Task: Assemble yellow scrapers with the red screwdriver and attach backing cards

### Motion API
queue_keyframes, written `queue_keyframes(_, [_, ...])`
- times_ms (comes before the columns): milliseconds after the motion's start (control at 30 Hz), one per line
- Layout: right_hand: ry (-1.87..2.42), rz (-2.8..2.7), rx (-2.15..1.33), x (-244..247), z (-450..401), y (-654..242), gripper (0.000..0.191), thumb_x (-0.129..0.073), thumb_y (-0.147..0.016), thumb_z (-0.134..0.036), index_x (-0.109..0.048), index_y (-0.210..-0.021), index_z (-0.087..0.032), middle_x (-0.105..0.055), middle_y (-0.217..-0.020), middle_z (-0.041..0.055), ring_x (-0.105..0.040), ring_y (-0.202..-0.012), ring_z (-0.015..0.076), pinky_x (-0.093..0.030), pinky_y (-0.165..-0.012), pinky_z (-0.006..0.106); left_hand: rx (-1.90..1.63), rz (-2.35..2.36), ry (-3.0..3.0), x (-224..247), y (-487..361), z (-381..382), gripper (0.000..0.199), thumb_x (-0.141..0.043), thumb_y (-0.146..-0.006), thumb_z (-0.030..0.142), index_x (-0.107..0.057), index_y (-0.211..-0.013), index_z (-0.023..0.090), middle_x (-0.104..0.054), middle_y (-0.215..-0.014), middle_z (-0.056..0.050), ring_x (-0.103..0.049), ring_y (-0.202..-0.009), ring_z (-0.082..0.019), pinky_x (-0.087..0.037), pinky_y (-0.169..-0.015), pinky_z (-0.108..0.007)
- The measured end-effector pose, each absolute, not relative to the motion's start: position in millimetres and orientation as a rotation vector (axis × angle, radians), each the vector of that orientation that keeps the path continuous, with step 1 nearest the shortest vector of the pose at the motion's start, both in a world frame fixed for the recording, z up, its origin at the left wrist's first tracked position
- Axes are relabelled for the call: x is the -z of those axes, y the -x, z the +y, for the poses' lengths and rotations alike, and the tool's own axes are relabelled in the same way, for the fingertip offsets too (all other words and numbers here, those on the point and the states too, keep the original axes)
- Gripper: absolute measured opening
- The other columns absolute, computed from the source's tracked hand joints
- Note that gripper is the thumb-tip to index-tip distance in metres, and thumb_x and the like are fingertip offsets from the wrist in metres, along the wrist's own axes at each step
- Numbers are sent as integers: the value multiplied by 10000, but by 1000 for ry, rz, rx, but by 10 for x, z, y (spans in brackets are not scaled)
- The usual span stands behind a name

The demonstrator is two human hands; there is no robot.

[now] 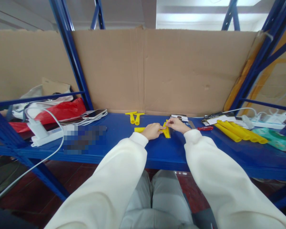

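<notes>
Cream sleeves (119, 168), pale grey trousers (168, 194)

The yellow T-shaped plastic tool (167, 133) and blue flat metal shelf (119, 127) are plain, like the cream long fabric sleeves (126, 162).

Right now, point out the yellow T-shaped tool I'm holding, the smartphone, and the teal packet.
Yellow T-shaped tool (167, 133): head view, on its flared crosspiece.
Smartphone (95, 114): head view, on its dark screen.
Teal packet (275, 139): head view, on its upper face.

Bright glare (190, 24) at upper right
</notes>
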State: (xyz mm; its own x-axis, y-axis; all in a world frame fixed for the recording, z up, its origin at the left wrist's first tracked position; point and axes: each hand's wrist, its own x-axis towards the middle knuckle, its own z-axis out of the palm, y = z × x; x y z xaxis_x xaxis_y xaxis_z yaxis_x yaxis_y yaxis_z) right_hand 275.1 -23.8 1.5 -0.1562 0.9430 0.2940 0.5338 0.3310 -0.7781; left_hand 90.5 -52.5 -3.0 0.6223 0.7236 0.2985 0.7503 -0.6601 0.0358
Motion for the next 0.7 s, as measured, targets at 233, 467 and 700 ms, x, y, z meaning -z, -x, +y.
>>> queue_keyframes(233, [1319,-1809,-689,14,-215,-2761,189,-622,-710,-55,-581,-569,-173,-598,-595,-30,-538,-594,95,-456,-633,211,420,-1212,2730,34,-909,-529,341,-554,-929,236,-693,-1232,308,-687,-1128,-65,-658,-1099,-243,-505,-934,-320])
queue_keyframes(467, [1309,-1815,-719,23,-211,-2773,173,-608,-688,-59,-575,-566,-177,-602,-604,-27,-555,-619,106,-475,-690,236,359,-1152,2683,26,-913,-557,344,-530,-942,237,-679,-1248,284,-678,-1077,-76,-659,-1067,-235,-514,-895,-316])
queue_keyframes(700, [1361,-1814,-704,27,-229,-2774,156,-607,-707,-93,-573,-580,-178,-584,-589,-22,-522,-588,109,-435,-596,222,309,-1149,2672,-2,-918,-587,359,-510,-952,235,-661,-1275,279,-668,-1090,-79,-653,-1067,-234,-509,-880,-310])
